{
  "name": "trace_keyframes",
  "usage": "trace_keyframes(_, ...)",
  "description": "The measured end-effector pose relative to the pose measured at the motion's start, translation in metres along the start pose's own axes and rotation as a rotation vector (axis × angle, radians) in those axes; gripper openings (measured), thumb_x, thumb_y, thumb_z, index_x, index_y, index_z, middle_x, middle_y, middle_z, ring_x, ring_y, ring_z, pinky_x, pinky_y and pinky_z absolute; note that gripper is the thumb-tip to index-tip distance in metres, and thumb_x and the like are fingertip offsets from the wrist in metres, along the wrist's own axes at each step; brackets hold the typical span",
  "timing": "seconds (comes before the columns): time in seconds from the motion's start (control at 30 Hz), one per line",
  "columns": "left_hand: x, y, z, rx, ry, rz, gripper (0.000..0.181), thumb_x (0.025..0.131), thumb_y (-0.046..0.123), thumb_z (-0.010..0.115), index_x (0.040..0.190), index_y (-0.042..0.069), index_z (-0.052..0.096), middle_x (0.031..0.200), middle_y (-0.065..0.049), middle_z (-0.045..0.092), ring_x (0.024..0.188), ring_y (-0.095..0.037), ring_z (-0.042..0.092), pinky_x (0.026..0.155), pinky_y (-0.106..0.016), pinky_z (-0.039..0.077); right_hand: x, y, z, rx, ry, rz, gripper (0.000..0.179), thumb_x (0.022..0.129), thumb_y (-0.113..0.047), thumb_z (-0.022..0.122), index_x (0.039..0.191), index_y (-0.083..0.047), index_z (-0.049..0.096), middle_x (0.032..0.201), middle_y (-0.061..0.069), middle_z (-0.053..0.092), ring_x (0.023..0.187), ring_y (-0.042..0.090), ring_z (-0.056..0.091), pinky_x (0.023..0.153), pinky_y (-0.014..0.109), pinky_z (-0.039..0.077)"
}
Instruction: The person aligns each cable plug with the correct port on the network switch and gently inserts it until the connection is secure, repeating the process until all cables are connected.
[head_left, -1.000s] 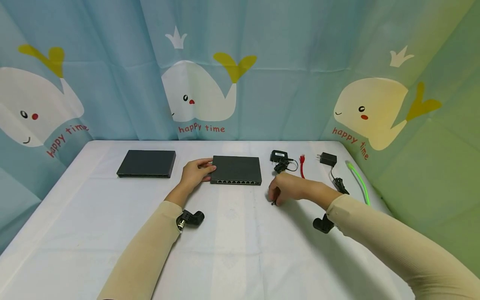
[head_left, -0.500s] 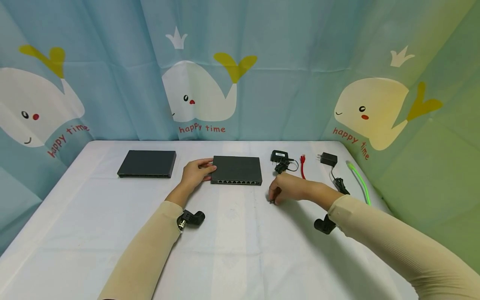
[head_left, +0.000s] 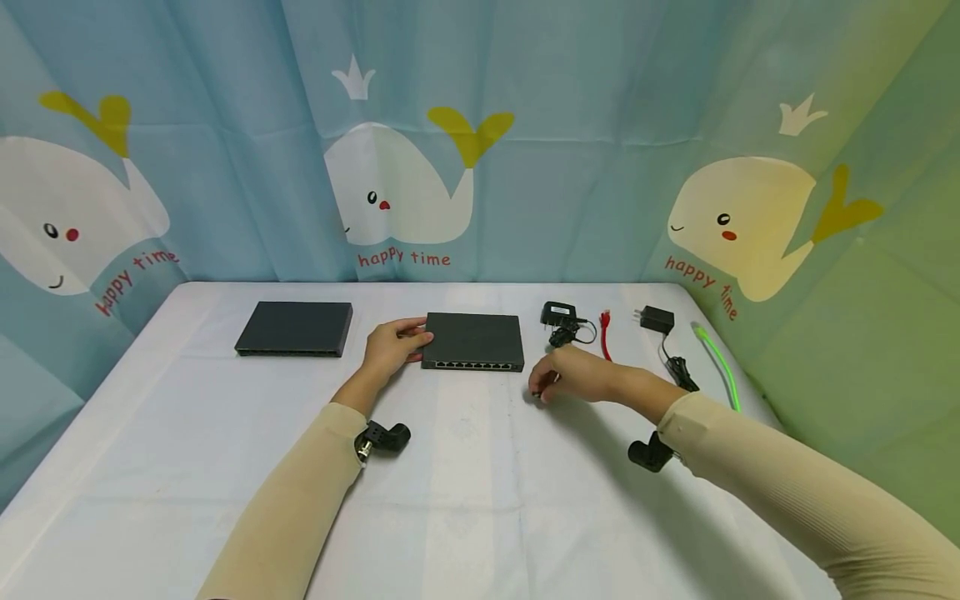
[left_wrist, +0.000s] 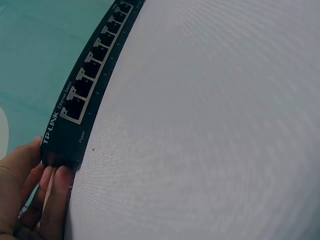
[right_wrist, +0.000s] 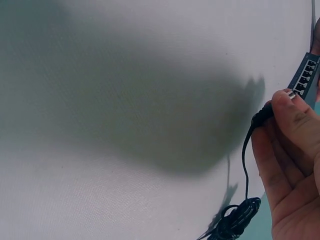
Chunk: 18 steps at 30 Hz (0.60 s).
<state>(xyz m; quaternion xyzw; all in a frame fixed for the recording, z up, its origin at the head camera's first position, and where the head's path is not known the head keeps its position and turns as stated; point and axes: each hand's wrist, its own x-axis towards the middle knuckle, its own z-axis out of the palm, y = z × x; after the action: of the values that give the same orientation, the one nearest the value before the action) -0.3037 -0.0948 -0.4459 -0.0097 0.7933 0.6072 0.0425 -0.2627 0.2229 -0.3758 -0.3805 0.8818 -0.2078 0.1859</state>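
Note:
A black TP-LINK Ethernet switch (head_left: 474, 340) lies on the white table, its row of ports toward me. My left hand (head_left: 387, 346) grips its left end, thumb on top. In the left wrist view, fingertips show at the end of the switch (left_wrist: 65, 135). My right hand (head_left: 572, 374) is just off the switch's right front corner. Between thumb and fingers it pinches the black power plug (right_wrist: 262, 116) of a thin cord. That cord runs to a tied bundle (right_wrist: 235, 220) in the right wrist view. Most of the plug's metal tip is hidden by the thumb.
A second black box (head_left: 294, 328) lies at the left. At the back right stand a black power adapter (head_left: 558, 313), a red cable (head_left: 605, 333), another adapter (head_left: 657, 318) with its bundled cord (head_left: 679, 371), and a green cable (head_left: 718, 367). A whale-print curtain (head_left: 585, 167) hangs behind.
My right hand has shifted slightly left and away from me, bringing the pinched plug closer to the Ethernet switch. The left hand and the switch stay in place.

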Motion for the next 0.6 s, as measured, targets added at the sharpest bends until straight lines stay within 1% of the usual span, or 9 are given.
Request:
trace_keyframes(0.13,-0.0001,0.0001,0.0001,0.005,0.001,0.001,0.046,0.091,0.022,0.073,0.135,0.018,0.062,0.122,-0.009,0.065,0.092,-0.013,0.069,0.075,-0.023,0.061,0.0009,-0.0019,-0.0003,0.002,0.013,-0.007,0.012,0.083,0.002,0.075,0.094,-0.004,0.072,0.087,-0.001,0.071,0.081,0.006,0.062,0.075,0.022,0.056)
trace_keyframes(0.33,0.0004,-0.0003,0.0004,0.005,0.005,0.0,0.046,0.091,0.022,0.073,0.135,0.018,0.062,0.122,-0.009,0.065,0.094,-0.015,0.069,0.075,-0.024,0.061,0.0018,-0.0051,0.0009,0.03,0.015,0.025,0.012,0.084,0.001,0.075,0.094,-0.004,0.071,0.088,-0.002,0.071,0.083,0.007,0.063,0.074,0.022,0.056)
trace_keyframes(0.5,0.0006,-0.0002,0.0008,0.007,0.012,-0.002,0.045,0.091,0.022,0.073,0.135,0.019,0.063,0.121,-0.009,0.066,0.095,-0.016,0.069,0.075,-0.024,0.061,0.0028,-0.0075,0.0034,0.068,0.009,0.063,0.007,0.087,-0.004,0.074,0.092,-0.006,0.069,0.084,-0.003,0.07,0.08,0.007,0.062,0.07,0.02,0.055)
trace_keyframes(0.6,0.0012,-0.0001,0.0009,0.004,0.015,-0.005,0.045,0.091,0.022,0.073,0.134,0.019,0.063,0.121,-0.008,0.066,0.097,-0.018,0.068,0.075,-0.024,0.061,0.0028,-0.0077,0.004,0.092,0.03,0.075,0.006,0.087,-0.006,0.074,0.091,-0.006,0.07,0.083,-0.003,0.07,0.077,0.007,0.062,0.067,0.02,0.054)
